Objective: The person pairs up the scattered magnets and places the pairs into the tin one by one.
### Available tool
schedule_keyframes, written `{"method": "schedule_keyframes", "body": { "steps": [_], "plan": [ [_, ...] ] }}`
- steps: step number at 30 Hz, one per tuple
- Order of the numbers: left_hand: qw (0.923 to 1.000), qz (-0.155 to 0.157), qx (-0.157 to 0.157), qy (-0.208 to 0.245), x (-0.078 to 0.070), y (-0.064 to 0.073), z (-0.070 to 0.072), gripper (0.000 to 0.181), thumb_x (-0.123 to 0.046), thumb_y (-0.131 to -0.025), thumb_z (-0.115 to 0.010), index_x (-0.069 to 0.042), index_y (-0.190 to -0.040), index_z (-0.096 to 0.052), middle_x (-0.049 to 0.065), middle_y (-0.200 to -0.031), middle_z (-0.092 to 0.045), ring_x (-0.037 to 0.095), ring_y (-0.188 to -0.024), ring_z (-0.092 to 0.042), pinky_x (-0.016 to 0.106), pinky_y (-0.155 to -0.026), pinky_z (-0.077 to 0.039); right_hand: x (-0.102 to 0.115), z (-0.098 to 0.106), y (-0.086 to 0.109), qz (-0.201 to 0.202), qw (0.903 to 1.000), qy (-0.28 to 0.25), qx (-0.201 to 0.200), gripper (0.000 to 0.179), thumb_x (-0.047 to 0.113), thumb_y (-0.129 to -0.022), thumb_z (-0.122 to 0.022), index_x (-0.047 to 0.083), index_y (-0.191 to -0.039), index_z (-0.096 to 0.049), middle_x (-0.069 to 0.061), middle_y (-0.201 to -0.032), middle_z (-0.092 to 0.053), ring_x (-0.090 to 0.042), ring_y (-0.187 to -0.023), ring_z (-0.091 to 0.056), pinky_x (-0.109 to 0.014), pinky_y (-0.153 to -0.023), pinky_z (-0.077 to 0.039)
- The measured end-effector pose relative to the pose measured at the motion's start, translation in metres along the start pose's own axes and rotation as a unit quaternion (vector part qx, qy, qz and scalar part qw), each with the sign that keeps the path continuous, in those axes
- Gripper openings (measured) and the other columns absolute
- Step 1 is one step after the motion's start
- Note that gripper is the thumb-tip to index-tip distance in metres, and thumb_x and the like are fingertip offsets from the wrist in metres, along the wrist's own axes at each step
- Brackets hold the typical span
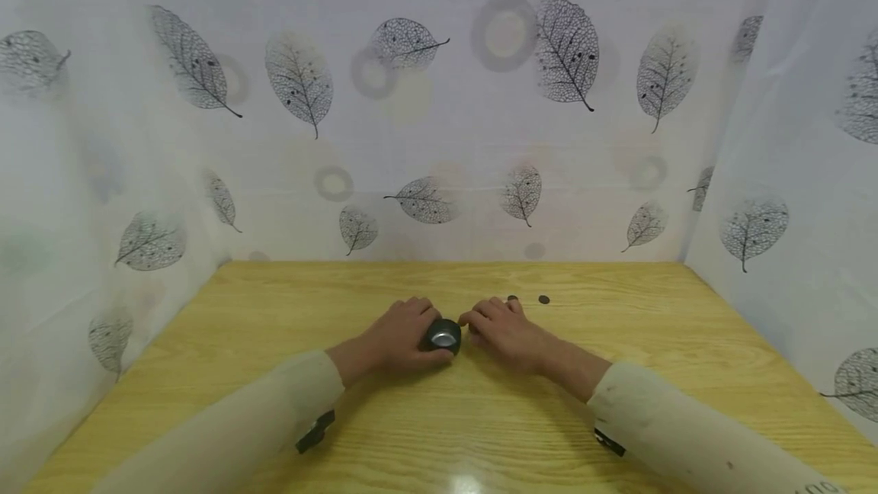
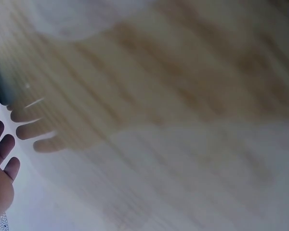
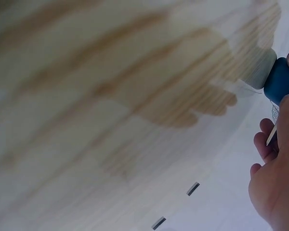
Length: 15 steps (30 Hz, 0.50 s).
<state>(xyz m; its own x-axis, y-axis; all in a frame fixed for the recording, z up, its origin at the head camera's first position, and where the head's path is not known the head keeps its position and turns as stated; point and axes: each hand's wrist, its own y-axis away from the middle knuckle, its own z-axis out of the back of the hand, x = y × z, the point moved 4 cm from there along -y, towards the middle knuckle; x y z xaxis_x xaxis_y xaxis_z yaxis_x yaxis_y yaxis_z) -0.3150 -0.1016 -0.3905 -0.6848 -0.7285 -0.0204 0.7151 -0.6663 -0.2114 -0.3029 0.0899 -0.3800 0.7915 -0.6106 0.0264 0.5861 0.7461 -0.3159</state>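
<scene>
The left hand's [image 1: 405, 334] fingers grasp the silver-topped canister [image 1: 444, 338] on the counter [image 1: 453, 433]. Right of the canister, the right hand's [image 1: 504, 332] curled fingers hold a thin disc [image 3: 271, 135]. Brace the canister firmly; approach gently.

At a wooden surface [image 1: 329, 296], a left grip [image 1: 405, 335] holds a dark cylinder [image 1: 444, 336], a right grip [image 1: 504, 335] curls just beside it, and two dark discs [image 1: 544, 299] lie beyond, before leaf-printed cloth [image 1: 446, 128].

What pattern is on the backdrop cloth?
The backdrop has dark leaves and faint rings, clearest in head view.
</scene>
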Motion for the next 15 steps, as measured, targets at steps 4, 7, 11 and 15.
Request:
{"method": "schedule_keyframes", "body": {
  "steps": [4, 7, 11, 15],
  "plan": [
    [1.0, 0.005, 0.004, 0.006, -0.0008, 0.0002, -0.0001, 0.067, -0.07, -0.089, -0.054, -0.01, -0.118, -0.061, 0.002, -0.111, -0.058, 0.015, -0.098, -0.052, 0.036, -0.084, -0.043, 0.0016, 0.0003, 0.0, 0.007, 1.0, -0.001, -0.002, 0.027, 0.02, -0.101, -0.058, 0.015, -0.128, -0.058, 0.002, -0.114, -0.057, -0.018, -0.103, -0.049, -0.035, -0.083, -0.031],
    [0.9999, 0.008, 0.007, 0.008, -0.0008, 0.0005, -0.0003, 0.067, -0.07, -0.089, -0.054, -0.011, -0.118, -0.061, 0.001, -0.111, -0.058, 0.015, -0.098, -0.052, 0.036, -0.084, -0.042, 0.0025, 0.0003, -0.0004, 0.009, 0.9999, -0.005, 0.003, 0.027, 0.021, -0.102, -0.057, 0.015, -0.128, -0.057, 0.002, -0.114, -0.057, -0.018, -0.104, -0.049, -0.034, -0.083, -0.031],
    [0.9999, 0.006, 0.003, 0.014, -0.0012, 0.0008, 0.0005, 0.065, -0.069, -0.089, -0.055, -0.01, -0.118, -0.061, 0.002, -0.11, -0.058, 0.015, -0.098, -0.052, 0.036, -0.084, -0.043, 0.0039, -0.0001, -0.0011, 0.011, 0.9998, -0.012, 0.011, 0.028, 0.022, -0.103, -0.055, 0.015, -0.13, -0.057, 0.001, -0.117, -0.057, -0.018, -0.107, -0.049, -0.035, -0.085, -0.032],
    [0.9997, 0.008, 0.003, 0.021, -0.0021, 0.0009, 0.0009, 0.064, -0.068, -0.089, -0.056, -0.011, -0.118, -0.061, 0.002, -0.111, -0.059, 0.015, -0.099, -0.053, 0.035, -0.084, -0.042, 0.0053, -0.0007, -0.0009, 0.013, 0.9995, -0.02, 0.018, 0.03, 0.024, -0.103, -0.054, 0.015, -0.131, -0.056, 0.001, -0.119, -0.057, -0.018, -0.11, -0.05, -0.036, -0.087, -0.034]
  ]
}}
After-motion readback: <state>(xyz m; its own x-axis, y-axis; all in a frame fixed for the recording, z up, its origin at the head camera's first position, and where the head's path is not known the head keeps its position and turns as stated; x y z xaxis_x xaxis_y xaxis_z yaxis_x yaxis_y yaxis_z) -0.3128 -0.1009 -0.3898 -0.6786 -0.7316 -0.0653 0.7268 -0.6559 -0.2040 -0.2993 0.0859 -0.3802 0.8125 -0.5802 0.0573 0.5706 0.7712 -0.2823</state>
